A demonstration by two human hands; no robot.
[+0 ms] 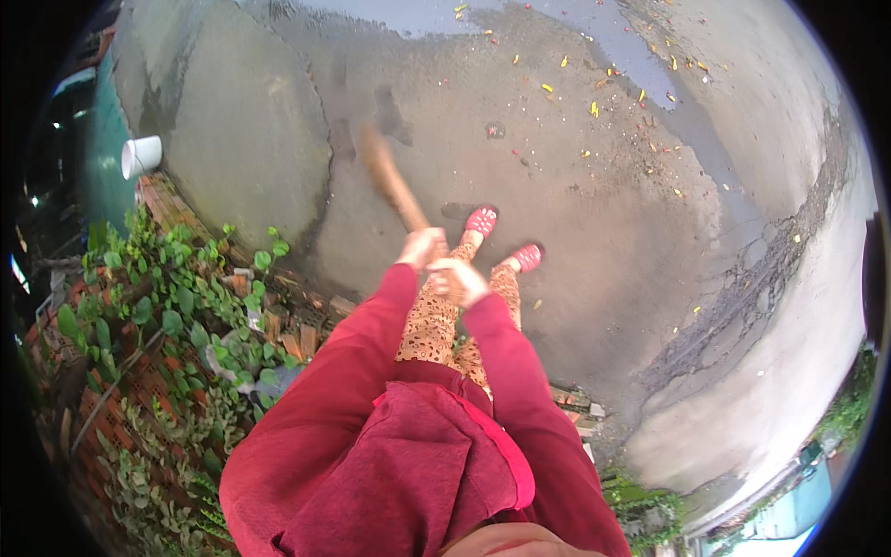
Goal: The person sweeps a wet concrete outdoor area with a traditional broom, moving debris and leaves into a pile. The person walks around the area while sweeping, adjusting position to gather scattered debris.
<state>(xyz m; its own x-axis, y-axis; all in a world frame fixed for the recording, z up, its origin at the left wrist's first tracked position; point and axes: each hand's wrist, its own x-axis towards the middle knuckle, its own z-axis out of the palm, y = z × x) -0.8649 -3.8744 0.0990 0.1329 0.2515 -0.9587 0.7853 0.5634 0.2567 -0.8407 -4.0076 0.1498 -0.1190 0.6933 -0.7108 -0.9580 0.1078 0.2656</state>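
Both of my hands are closed round a brown broom (393, 182), smeared by motion, which slants forward and left over the wet pavement. My left hand (422, 248) grips it farther forward. Close behind, my right hand (459, 280) wraps the handle end, nearer my body. The broom's far end is too blurred to show its bristles, and I cannot tell if it touches the ground.
Yellow and red petals or leaves (594, 109) lie scattered ahead on the right. Puddled water (613, 37) runs along the pavement (594, 213). On the left are leafy plants (176, 297), stacked bricks (297, 343) and a white bucket (141, 157). My feet wear red sandals (482, 221).
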